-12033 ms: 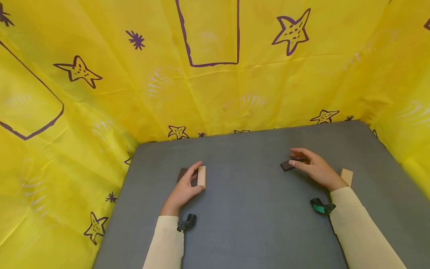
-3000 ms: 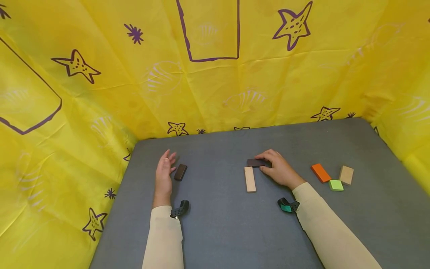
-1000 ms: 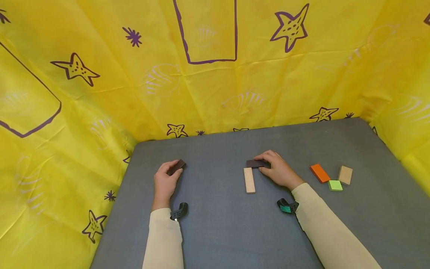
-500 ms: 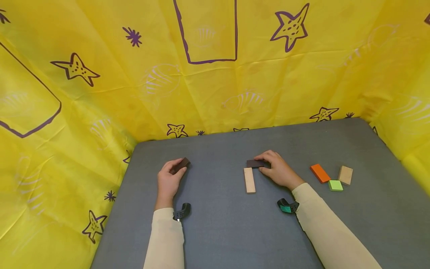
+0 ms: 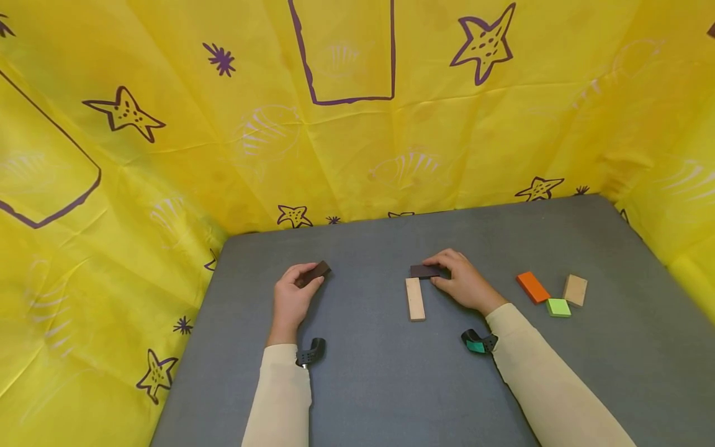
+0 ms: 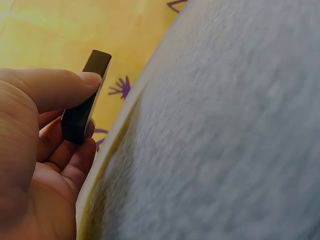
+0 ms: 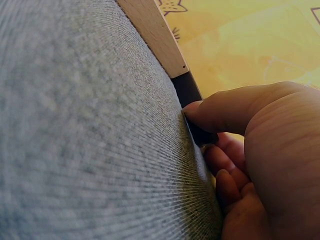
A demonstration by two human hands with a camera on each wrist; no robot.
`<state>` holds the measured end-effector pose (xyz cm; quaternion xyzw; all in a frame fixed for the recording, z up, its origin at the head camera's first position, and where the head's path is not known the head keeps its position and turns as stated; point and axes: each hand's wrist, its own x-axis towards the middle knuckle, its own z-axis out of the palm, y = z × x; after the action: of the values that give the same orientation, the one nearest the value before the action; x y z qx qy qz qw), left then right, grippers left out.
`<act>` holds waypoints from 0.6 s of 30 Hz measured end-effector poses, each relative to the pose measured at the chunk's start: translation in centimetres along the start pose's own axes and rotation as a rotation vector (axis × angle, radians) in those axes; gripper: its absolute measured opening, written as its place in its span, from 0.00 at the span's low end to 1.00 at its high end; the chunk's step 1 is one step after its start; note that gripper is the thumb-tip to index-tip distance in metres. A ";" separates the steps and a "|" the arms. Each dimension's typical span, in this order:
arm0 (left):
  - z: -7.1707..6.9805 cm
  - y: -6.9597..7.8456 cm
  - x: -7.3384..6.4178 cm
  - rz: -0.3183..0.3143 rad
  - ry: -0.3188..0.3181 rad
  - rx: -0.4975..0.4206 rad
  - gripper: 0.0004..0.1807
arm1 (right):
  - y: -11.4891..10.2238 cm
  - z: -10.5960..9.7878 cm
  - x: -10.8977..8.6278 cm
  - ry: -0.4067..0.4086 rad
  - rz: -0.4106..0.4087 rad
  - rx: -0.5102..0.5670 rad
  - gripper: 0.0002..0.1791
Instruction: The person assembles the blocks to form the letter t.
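The yellow patterned curtain runs out of frame, as does the grey surface; both beige sleeves are cut off below. The left hand reaches forward, fingers and thumb angled inward; the right hand slants inward. A pale wooden block meets a dark block, its right end hidden in the right grip's pinch. The left grip pinches a dark brown block, partly covered; whether it clears the surface, I cannot tell.
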<state>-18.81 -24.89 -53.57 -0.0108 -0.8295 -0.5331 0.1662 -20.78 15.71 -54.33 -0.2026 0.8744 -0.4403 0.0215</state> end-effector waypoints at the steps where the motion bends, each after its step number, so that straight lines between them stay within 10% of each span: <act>1: 0.2 0.0 0.0 0.004 -0.008 0.001 0.18 | 0.0 0.0 0.0 0.001 -0.004 0.001 0.20; 18: 4.4 1.6 -1.1 0.089 -0.177 0.006 0.15 | -0.1 -0.1 0.0 0.002 -0.009 0.000 0.20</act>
<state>-18.64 -20.14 -54.09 -0.0944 -0.8412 -0.5196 0.1158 -20.79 15.71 -54.17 -0.2061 0.8735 -0.4406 0.0187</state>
